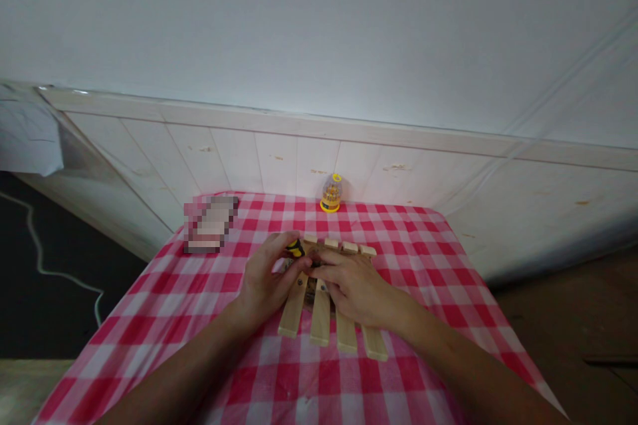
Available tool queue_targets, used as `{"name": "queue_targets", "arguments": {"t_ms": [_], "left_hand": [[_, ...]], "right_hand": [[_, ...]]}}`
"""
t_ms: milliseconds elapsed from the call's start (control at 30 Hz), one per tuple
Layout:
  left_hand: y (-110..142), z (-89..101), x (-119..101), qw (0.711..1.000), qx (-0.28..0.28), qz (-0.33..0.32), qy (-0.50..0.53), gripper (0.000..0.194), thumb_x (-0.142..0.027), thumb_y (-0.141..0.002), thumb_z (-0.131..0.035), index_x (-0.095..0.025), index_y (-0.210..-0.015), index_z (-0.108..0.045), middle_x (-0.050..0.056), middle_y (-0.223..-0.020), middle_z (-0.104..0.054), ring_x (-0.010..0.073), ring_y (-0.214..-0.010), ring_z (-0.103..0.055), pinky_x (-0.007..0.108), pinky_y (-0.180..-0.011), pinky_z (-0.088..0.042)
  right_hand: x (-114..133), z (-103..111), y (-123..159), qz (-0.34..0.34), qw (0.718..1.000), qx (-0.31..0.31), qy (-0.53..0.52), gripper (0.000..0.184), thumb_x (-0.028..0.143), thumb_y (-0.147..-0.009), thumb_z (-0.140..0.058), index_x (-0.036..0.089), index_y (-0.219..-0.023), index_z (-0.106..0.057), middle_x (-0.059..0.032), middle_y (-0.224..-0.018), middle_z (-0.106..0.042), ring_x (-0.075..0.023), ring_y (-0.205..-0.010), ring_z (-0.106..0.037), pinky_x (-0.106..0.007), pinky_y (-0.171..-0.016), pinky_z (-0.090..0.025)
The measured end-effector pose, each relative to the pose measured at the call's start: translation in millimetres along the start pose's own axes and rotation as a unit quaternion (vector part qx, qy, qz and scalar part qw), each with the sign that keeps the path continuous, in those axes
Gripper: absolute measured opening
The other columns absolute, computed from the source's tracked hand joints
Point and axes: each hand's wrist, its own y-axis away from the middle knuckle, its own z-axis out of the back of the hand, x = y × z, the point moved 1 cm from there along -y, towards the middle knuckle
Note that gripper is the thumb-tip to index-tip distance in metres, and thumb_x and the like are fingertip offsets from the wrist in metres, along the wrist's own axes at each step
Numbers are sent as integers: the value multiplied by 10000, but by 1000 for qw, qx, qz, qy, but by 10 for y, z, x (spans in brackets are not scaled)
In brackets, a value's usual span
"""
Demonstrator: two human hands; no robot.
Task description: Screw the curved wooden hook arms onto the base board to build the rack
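Observation:
A yellow-and-black screwdriver handle (296,248) shows in my left hand (265,277), whose fingers are closed around it. Below lies a wooden piece of several pale slats (321,322), fanned out toward me, with dark screw heads on some of them. My right hand (356,282) rests over the middle of the slats. Its fingers are bent together and meet my left fingertips; whatever they pinch is hidden. The screwdriver's tip cannot be seen behind the fingers.
A red-and-white checked cloth (199,319) covers the table. Near the wall stands a clear, yellow-based bit case (330,194). A blurred-out flat object (211,224) lies at the back left. White plank panelling (276,163) borders the far edge.

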Motion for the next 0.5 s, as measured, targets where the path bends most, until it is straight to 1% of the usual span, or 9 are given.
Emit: {"name": "queue_targets", "arguments": {"t_ms": [67,167,267,367,500], "left_hand": [[-24,14,-28,1000,14,7,6,461,-177,-906,-742,-269,-1335,-603,43,-1080,-731,159,-883,-746,275,-771,-654],[-42,35,-58,1000,20,12,8,454,-165,-906,-734,-271,-1329,-609,39,-1085,-736,161,-893,-746,275,-778,-651],[-33,50,-69,1000,26,12,7,457,-139,-911,-717,-275,-1335,-614,41,-1109,-746,164,-927,-753,281,-817,-650],[-11,53,-64,999,30,26,6,493,-119,-917,-700,-282,-1371,-599,50,-1150,-754,168,-960,-761,287,-857,-651],[7,49,-72,998,22,44,34,553,-113,-918,-698,-293,-1425,-570,63,-1198,-749,172,-976,-772,289,-870,-659]], "right_hand": [[5,5,-4,-4,1000,6,3,388,52,-929,-510,245,-1143,-771,-65,-1289,-694,-242,-1204,-639,-414,-1025,-524],[7,8,-5,-10,1000,7,10,380,62,-938,-499,229,-1141,-773,-66,-1291,-694,-246,-1174,-649,-420,-985,-537],[5,6,-4,0,1000,3,8,385,53,-925,-503,228,-1142,-768,-57,-1309,-690,-244,-1202,-639,-417,-990,-528],[0,1,-2,4,1000,3,4,382,51,-925,-502,221,-1144,-764,-46,-1344,-680,-240,-1226,-630,-411,-1000,-522],[-8,-8,0,-6,1000,4,25,392,67,-932,-501,235,-1171,-761,-36,-1334,-685,-257,-1177,-648,-430,-931,-544]]}}
